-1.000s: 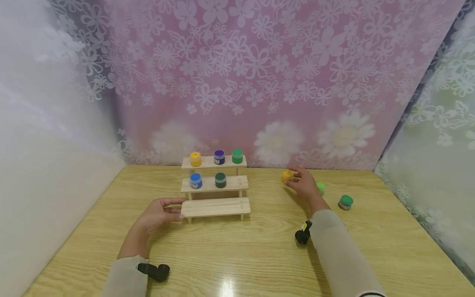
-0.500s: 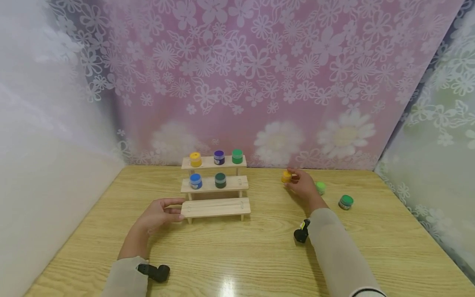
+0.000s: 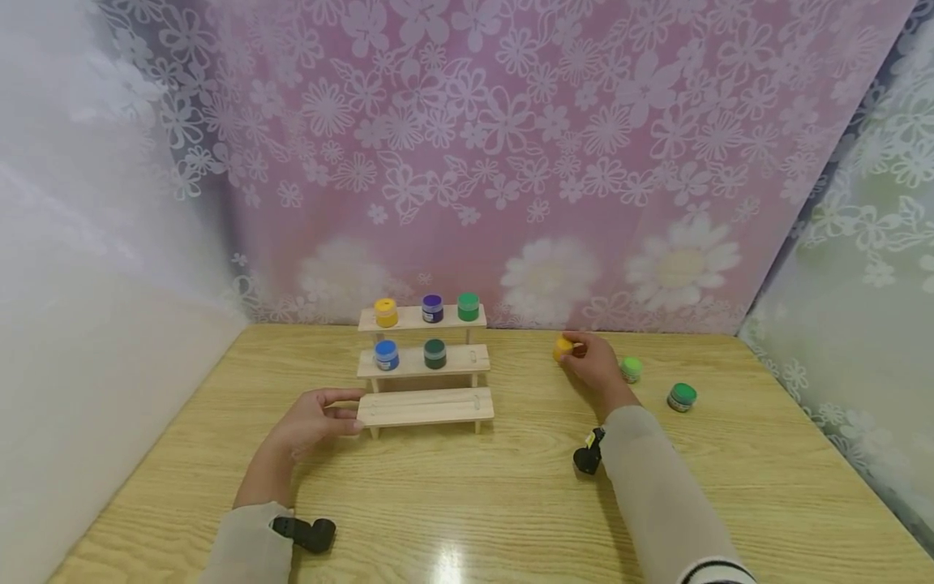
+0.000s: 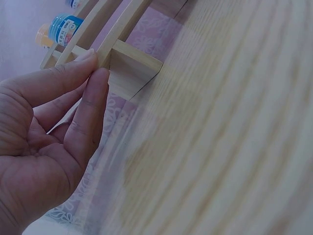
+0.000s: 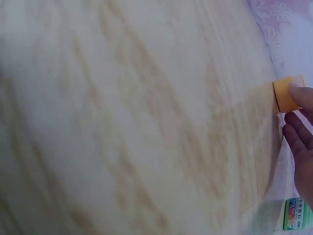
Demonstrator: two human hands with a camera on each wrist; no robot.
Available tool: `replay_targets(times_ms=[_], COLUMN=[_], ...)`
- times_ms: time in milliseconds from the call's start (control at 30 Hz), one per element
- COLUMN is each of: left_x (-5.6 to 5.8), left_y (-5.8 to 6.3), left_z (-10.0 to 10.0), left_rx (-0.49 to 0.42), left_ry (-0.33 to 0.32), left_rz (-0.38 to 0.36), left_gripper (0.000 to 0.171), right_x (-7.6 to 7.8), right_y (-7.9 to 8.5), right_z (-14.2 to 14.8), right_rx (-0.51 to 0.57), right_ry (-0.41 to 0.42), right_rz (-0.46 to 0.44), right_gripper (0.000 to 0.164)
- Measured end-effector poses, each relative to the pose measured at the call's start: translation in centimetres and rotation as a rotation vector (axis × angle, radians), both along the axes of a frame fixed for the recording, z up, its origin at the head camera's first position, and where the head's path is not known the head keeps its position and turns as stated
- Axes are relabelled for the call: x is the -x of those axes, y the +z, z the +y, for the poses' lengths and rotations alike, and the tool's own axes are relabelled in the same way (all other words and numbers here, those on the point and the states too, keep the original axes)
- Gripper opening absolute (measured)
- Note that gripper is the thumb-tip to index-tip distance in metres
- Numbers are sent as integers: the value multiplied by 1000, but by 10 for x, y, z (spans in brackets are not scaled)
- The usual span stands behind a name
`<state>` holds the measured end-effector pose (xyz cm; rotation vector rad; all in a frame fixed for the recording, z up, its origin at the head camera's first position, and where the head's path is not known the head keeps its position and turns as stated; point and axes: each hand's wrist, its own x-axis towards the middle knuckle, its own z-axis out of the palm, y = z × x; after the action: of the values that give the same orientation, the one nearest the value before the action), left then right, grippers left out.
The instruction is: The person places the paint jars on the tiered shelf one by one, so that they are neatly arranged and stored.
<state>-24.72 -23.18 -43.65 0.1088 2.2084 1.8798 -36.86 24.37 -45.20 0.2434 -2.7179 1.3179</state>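
My left hand (image 3: 314,423) pinches the left end of the lowest step of a three-tier wooden display stand (image 3: 426,407). In the left wrist view, thumb and forefinger meet at the board's corner (image 4: 105,55). My right hand (image 3: 600,367) holds a small yellow-orange paint jar (image 3: 561,349) at the table's back, with the thumb (image 5: 304,95) against its side. A yellow jar (image 3: 386,313), a purple jar (image 3: 433,309) and a green jar (image 3: 469,307) stand on the top step. On the middle step are a blue jar (image 3: 387,355) and a dark green jar (image 3: 434,354).
A light green jar (image 3: 631,370) sits just right of my right hand, and a green-lidded jar (image 3: 682,397) stands farther right. Behind the wooden table (image 3: 511,503) hangs a pink flowered cloth (image 3: 540,162). A pale wall (image 3: 109,268) borders the left side.
My right fingers have closed around the yellow-orange jar, and the right forearm has shifted slightly left. The left hand keeps its place at the stand.
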Motion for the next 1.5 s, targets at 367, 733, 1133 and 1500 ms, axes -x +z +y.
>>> replay_targets(times_ms=[367,733,1133,1500], left_x=[1,1,1,1], left_y=[-3,-3,-3,-1], left_z=[0,-1,-1,0], left_rx=[5,2,-7,-6], left_ry=[8,0,1,4], left_rz=[4,7,1,-1], left_gripper=[57,59,60,59], right_x=[-7,-16,-23,-34], right_y=[-2,8,19,26], right_z=[-3,-7,-14,-18], right_rx=[40,80,86,96], right_ry=[-9,57,113,150], right_rz=[16,9,74,111], right_gripper=[44,46,44,44])
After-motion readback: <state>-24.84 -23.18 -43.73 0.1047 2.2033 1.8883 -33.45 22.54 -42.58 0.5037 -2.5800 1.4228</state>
